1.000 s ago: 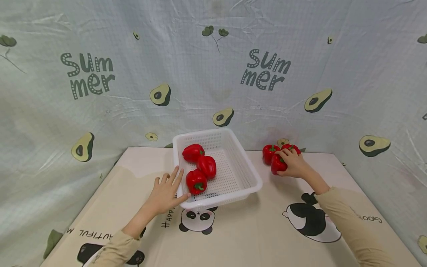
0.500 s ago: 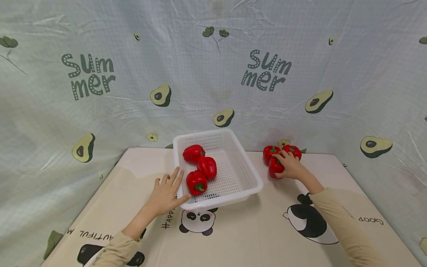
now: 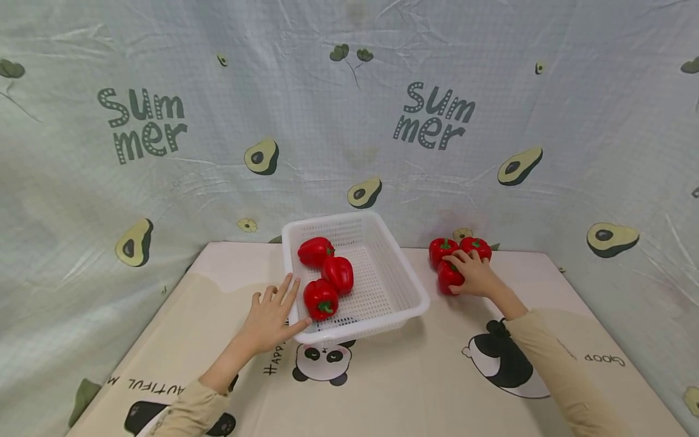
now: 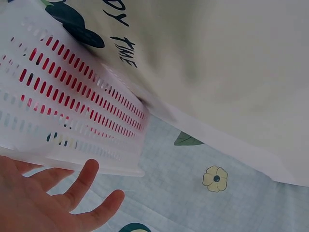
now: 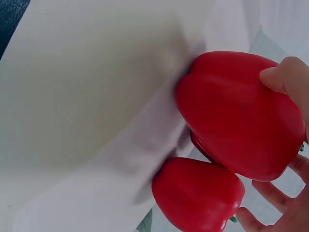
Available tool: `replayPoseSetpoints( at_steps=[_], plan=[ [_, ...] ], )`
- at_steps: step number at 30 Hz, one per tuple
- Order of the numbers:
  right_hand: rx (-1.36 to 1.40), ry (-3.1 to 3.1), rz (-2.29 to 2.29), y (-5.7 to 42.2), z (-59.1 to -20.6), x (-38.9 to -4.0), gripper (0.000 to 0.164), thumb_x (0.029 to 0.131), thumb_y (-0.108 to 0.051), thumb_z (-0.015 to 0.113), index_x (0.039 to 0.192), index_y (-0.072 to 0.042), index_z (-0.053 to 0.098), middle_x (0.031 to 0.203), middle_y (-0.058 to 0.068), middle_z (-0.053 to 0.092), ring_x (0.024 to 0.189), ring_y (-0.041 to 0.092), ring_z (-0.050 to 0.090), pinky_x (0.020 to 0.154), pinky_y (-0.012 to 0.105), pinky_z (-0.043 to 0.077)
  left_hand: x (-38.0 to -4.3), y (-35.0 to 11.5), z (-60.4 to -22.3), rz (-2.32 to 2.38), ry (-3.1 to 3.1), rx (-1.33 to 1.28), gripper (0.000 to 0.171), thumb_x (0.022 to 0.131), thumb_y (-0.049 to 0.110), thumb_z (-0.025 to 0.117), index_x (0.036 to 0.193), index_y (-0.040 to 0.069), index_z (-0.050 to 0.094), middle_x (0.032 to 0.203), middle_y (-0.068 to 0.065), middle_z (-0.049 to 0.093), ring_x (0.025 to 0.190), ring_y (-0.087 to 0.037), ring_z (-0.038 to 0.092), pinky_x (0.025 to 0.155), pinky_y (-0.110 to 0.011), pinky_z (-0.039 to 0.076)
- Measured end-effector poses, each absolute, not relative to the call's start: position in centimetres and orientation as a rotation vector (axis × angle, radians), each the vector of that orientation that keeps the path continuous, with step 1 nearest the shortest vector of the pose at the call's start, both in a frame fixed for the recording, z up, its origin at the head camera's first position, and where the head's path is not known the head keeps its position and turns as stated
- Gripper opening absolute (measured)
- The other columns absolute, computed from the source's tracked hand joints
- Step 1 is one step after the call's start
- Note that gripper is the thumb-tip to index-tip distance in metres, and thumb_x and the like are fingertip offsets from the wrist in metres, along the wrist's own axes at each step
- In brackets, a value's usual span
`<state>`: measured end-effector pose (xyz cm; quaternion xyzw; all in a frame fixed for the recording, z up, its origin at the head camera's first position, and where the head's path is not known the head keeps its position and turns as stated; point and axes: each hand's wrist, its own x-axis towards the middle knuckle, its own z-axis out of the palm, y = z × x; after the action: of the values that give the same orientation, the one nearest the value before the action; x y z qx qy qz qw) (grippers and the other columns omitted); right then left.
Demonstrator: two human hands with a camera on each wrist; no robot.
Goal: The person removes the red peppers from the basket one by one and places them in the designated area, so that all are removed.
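Note:
My right hand [image 3: 477,277] grips a red bell pepper [image 3: 448,279] at the right, its thumb on the near side and its fingers over the top. In the right wrist view the thumb presses this bell pepper [image 5: 236,111], while other fingertips reach close to a second bell pepper [image 5: 198,193]. Two more bell peppers stand right behind, one at the left [image 3: 441,247] and one at the right [image 3: 476,245]. My left hand [image 3: 269,318] lies with spread fingers along the left rim of a white plastic basket [image 3: 404,267]. Inside are three red bell peppers [image 3: 338,275], grouped on its left side.
A cream tablecloth [image 3: 382,388] with panda prints covers the table. Behind it and at both sides hangs a pale curtain [image 3: 327,121] with avocado prints, close to the table's back edge. The basket stands between my two hands.
My right hand has shifted a little left and nearer with the gripped bell pepper, uncovering more of the back right one. The left hand and basket have stayed in place.

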<state>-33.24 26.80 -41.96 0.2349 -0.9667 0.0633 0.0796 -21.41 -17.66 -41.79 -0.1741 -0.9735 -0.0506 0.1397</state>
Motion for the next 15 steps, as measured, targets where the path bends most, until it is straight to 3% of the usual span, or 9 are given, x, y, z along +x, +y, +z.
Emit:
replayPoseSetpoints(
  at_steps=[15],
  plan=[
    [0.702,-2.888,0.19,26.7,-41.86,-32.98,0.071,0.062,-0.023,0.078,0.123,-0.013,0.043,0.118,0.021,0.04,0.109,0.043,0.036,0.079,0.064,0.038,-21.29,-17.72,-41.63,-0.143,-2.825,-0.501,0.081,0.079,0.056,0.05,0.139,0.006,0.03,0.145,-0.016,0.027,0.113,-0.035,0.039,0.088,-0.056,0.031]
  ],
)
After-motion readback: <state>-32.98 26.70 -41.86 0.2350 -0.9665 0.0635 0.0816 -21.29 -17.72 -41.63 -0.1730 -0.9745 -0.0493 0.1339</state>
